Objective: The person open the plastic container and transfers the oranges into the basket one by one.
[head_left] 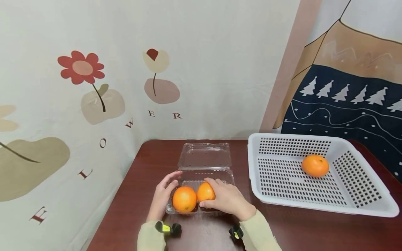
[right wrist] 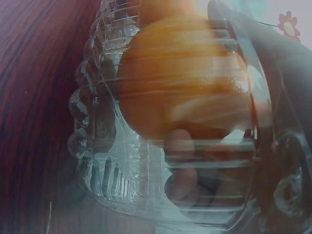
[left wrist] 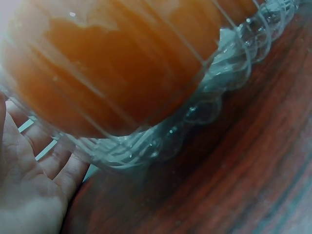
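Observation:
A clear plastic clamshell box (head_left: pixel 232 177) lies on the table with its lid (head_left: pixel 205 156) folded back. Two oranges are in it side by side: a left orange (head_left: pixel 184 199) and a right orange (head_left: pixel 205 192). My right hand (head_left: pixel 227 197) grips the right orange from its right side; in the right wrist view, curled fingertips (right wrist: pixel 179 145) show beneath this orange (right wrist: pixel 183 83) through the clear wall. My left hand (head_left: pixel 163 195) is at the box's left side, and the left wrist view has its fingers (left wrist: pixel 61 156) extended along the outer wall, holding nothing.
A white perforated plastic basket (head_left: pixel 254 174) stands to the right of the box, with one orange (head_left: pixel 315 166) inside. The dark red wooden table (head_left: pixel 125 223) meets a printed cloth (head_left: pixel 213 104) at the back and left.

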{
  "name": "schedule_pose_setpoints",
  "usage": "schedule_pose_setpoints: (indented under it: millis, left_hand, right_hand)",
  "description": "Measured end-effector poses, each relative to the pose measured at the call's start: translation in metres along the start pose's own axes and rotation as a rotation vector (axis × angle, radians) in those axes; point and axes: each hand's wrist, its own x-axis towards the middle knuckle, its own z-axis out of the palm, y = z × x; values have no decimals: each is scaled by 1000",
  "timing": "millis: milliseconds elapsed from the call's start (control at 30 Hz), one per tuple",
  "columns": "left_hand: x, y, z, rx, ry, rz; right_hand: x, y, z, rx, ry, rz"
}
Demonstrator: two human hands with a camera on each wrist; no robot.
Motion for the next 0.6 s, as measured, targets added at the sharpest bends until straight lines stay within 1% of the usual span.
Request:
schedule_pose_setpoints:
  millis: [200, 333, 467, 600]
  left_hand:
    - [-5, 15, 2, -13, -13, -16]
    - [-6, 19, 3, -7, -16, -18]
    - [-3, 13, 2, -12, -17, -7]
    - [2, 0, 0, -4, -12, 14]
  right_hand:
    - [0, 0, 1, -10, 12, 39]
    - [0, -1, 1, -19, 18, 42]
    - [1, -2, 0, -8, 33, 19]
    - [2, -3, 1, 22, 21, -4]
